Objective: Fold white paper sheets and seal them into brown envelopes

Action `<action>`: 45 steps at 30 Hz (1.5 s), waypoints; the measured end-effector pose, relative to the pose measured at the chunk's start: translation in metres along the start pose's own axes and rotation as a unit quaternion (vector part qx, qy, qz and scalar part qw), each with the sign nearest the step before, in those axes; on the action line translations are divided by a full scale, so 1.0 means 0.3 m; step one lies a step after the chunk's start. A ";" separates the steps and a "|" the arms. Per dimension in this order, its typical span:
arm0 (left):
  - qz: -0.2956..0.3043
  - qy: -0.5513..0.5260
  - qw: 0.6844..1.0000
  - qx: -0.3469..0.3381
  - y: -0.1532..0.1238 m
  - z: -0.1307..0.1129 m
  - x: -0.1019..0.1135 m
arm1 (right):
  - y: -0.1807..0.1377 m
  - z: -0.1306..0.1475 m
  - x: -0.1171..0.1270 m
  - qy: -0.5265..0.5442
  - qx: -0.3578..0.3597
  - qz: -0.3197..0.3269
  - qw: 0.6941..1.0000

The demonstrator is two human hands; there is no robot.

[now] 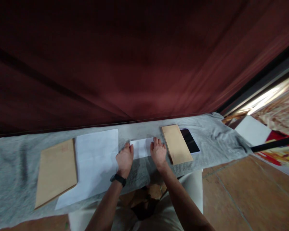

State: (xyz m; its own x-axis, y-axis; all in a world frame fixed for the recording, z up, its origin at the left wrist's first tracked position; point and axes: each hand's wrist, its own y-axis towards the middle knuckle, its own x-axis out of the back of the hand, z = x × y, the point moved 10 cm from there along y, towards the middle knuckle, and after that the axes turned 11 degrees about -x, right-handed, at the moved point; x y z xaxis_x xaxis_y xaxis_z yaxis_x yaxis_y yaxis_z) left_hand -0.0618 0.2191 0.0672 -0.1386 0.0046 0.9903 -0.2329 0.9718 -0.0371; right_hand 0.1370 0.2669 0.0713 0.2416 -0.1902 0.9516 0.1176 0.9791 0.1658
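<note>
A small folded sheet of white paper (141,149) lies between my hands on the grey cloth. My left hand (125,158) grips its left edge, thumb and curled fingers closed at the upper corner. At the opposite edge, my right hand (158,152) pinches the paper in the same way. Larger white sheets (97,160) lie flat just left of my left hand. Beyond them is a stack of brown envelopes (56,171), partly over the sheets. Close by my right hand sits another brown envelope stack (177,144).
A dark-screened phone (190,141) lies partly under the right envelopes. Grey cloth (214,138) covers the narrow table. A dark red curtain (135,70) hangs behind it. Right of the table are a black bar (276,143), a white box-like object (252,130) and a tiled floor (231,192).
</note>
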 end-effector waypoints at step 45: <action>-0.143 -0.026 0.973 -0.178 -0.141 -0.147 -0.071 | -0.147 -0.018 -0.037 0.050 0.061 -0.019 0.997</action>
State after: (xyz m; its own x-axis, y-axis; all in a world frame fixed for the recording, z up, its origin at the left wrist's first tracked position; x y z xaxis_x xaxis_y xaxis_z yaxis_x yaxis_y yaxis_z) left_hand -0.0066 0.1885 0.0536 -0.1671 -0.2801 0.9453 0.0775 0.9521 0.2959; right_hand 0.1344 0.2255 0.0521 0.3355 -0.2276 0.9141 0.0119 0.9713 0.2375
